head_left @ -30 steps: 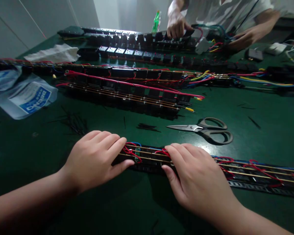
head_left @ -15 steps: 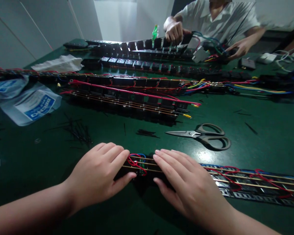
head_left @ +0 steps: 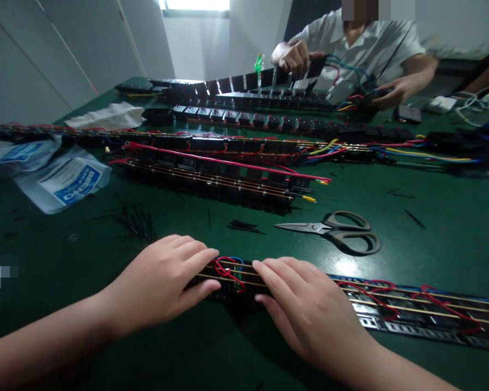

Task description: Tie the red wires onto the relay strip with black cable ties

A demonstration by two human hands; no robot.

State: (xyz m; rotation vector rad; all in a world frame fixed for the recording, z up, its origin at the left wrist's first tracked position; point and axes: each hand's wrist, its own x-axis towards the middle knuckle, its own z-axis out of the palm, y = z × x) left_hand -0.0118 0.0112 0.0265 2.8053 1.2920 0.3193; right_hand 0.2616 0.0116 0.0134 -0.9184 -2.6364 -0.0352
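A long black wired strip (head_left: 415,304) lies along the near side of the table, with brass-coloured rods and red and blue wires on top. My left hand (head_left: 167,282) wraps over its left end, fingers on the far side and thumb on the near edge. A little to the right, my right hand (head_left: 309,304) grips the same strip from above in a like way. Between the two hands a small green circuit board (head_left: 237,277) shows, with a loop of red wire (head_left: 224,267) around it. The parts of the strip under my palms are hidden.
Scissors (head_left: 334,231) lie beyond my right hand. Black offcuts (head_left: 138,220) are scattered on the green table (head_left: 187,353). More wired strips (head_left: 212,176) lie across the middle, plastic bags (head_left: 69,179) at left. Opposite, a co-worker's hand (head_left: 293,57) lifts another strip.
My view has shifted slightly, so the far things sit lower. Both hands keep their hold on the strip. The co-worker's lifted strip is tilted more steeply.
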